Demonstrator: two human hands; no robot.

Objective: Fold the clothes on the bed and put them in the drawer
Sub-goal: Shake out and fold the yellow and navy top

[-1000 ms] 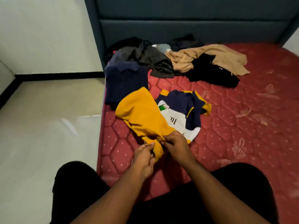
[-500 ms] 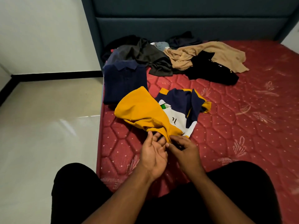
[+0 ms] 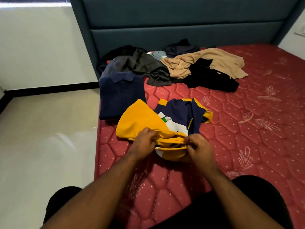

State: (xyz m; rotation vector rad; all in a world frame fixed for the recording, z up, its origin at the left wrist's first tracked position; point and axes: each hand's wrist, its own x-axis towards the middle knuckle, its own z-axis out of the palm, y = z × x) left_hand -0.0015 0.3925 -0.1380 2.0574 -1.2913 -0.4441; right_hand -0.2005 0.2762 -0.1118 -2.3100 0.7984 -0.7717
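The yellow shirt [image 3: 142, 123] is bunched mid-frame on the bed [image 3: 247, 129], its hem pinched by the left hand [image 3: 145, 142] and right hand [image 3: 198, 149]. A folded navy polo [image 3: 122, 95] is laid just behind, upper left.

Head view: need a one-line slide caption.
Both hands, left hand and right hand, grip the yellow-and-navy shirt on the red mattress, beside a folded navy polo.
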